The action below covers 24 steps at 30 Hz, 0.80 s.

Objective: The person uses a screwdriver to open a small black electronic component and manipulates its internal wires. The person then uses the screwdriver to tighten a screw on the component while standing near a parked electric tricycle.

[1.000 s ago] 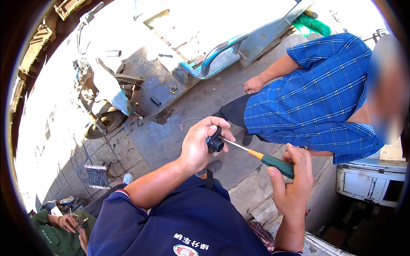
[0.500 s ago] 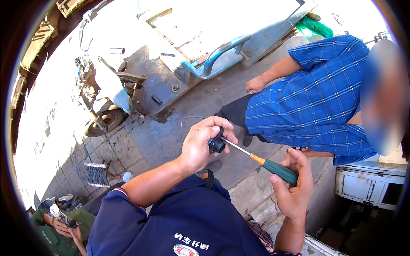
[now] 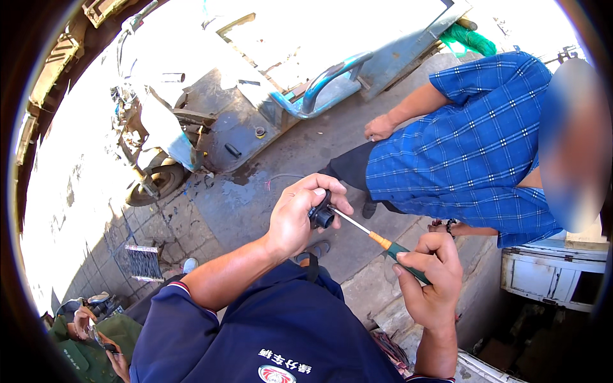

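Black part (image 3: 321, 217) at frame centre | left hand (image 3: 300, 217) fingers curled tight round it, holding it steady | right hand (image 3: 429, 284) fingers closed on green-handled screwdriver (image 3: 377, 239), tip aimed into the part | bystander in blue checked shirt (image 3: 472, 153) upper right.

A person in a blue checked shirt (image 3: 472, 153) stands beside a three-wheeled cart (image 3: 211, 121).

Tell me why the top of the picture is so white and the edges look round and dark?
In the head view, strong sun washes out the ground beyond the three-wheeled cart; the fisheye lens bends edges and blackens the corners. The left hand, small black part and screwdriver in the right hand stay sharp.
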Each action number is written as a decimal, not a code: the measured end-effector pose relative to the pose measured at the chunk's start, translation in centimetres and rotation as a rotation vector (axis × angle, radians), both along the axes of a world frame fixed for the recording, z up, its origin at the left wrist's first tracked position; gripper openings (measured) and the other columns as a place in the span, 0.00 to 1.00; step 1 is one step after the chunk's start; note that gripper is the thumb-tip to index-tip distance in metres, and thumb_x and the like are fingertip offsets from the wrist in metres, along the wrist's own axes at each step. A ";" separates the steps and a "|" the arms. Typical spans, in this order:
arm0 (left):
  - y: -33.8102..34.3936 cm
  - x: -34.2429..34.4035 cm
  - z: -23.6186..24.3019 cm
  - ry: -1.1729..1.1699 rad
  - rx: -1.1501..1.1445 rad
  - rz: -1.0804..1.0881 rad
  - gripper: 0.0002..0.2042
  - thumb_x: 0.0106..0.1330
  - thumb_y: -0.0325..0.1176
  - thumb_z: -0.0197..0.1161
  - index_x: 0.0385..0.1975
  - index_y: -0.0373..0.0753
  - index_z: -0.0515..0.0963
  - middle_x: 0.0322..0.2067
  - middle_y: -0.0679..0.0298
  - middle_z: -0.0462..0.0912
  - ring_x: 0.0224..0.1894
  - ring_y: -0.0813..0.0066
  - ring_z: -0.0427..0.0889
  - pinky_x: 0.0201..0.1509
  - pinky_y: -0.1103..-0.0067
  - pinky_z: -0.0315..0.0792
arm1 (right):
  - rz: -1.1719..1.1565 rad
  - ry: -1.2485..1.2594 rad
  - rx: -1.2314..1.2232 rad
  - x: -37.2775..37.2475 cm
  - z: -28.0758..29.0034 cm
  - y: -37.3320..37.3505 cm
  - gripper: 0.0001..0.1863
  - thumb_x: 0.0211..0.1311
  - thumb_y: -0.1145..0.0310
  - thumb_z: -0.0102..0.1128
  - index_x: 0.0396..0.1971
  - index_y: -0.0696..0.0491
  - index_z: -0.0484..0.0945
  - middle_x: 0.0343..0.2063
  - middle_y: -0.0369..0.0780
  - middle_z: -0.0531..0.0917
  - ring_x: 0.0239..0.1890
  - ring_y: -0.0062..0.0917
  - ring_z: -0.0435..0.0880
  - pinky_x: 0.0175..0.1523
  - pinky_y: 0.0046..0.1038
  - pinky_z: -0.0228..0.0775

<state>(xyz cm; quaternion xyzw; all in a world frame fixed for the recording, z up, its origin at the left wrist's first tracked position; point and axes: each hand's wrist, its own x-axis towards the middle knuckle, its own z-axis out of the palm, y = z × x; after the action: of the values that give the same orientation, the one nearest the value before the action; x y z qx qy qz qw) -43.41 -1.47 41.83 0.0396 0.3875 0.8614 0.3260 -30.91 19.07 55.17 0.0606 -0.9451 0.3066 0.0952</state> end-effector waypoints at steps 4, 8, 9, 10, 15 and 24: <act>0.5 0.1 0.7 0.033 0.024 0.009 0.16 0.71 0.33 0.43 0.49 0.36 0.77 0.38 0.54 0.87 0.32 0.74 0.83 0.32 0.80 0.70 | -0.230 -0.026 -0.367 -0.1 0.5 -0.9 0.19 0.56 0.72 0.72 0.48 0.61 0.81 0.41 0.43 0.79 0.31 0.21 0.79 0.35 0.21 0.69; -0.4 0.0 0.5 0.063 0.038 0.007 0.16 0.70 0.33 0.45 0.49 0.33 0.77 0.39 0.48 0.86 0.37 0.67 0.84 0.39 0.75 0.76 | -0.282 -0.432 -0.399 0.1 1.9 -0.2 0.15 0.65 0.69 0.63 0.46 0.64 0.82 0.34 0.42 0.84 0.28 0.17 0.81 0.32 0.17 0.69; -0.6 -0.1 0.5 0.068 0.043 0.005 0.16 0.70 0.32 0.45 0.48 0.31 0.77 0.39 0.46 0.85 0.39 0.64 0.85 0.42 0.73 0.78 | -0.296 -0.578 -0.432 0.1 2.3 -0.2 0.14 0.66 0.69 0.62 0.45 0.64 0.82 0.33 0.42 0.85 0.28 0.17 0.82 0.32 0.17 0.70; -0.2 0.1 0.6 0.096 0.057 0.042 0.16 0.70 0.32 0.45 0.48 0.31 0.77 0.39 0.46 0.85 0.39 0.65 0.84 0.41 0.74 0.77 | -0.351 -0.552 -0.446 0.1 2.5 -0.6 0.11 0.65 0.74 0.60 0.42 0.64 0.83 0.28 0.41 0.85 0.27 0.18 0.82 0.32 0.20 0.70; -0.3 -0.2 0.5 0.150 0.017 0.067 0.16 0.70 0.33 0.45 0.48 0.31 0.77 0.37 0.47 0.86 0.38 0.65 0.84 0.42 0.74 0.77 | -0.110 -0.187 -0.227 -0.2 0.5 -0.9 0.13 0.56 0.82 0.61 0.42 0.59 0.84 0.31 0.44 0.82 0.29 0.26 0.81 0.32 0.27 0.70; -0.1 0.1 1.1 0.011 0.029 0.053 0.16 0.73 0.37 0.47 0.48 0.34 0.78 0.38 0.47 0.86 0.34 0.66 0.84 0.34 0.75 0.75 | 0.109 0.045 0.270 -0.5 1.0 0.1 0.18 0.47 0.83 0.66 0.41 0.53 0.85 0.32 0.41 0.76 0.33 0.36 0.77 0.37 0.34 0.69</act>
<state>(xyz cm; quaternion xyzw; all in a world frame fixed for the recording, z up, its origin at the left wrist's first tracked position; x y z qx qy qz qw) -43.29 -1.58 42.96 0.0387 0.3775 0.8750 0.3006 -31.43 19.20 56.16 0.1306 -0.9707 0.1800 0.0904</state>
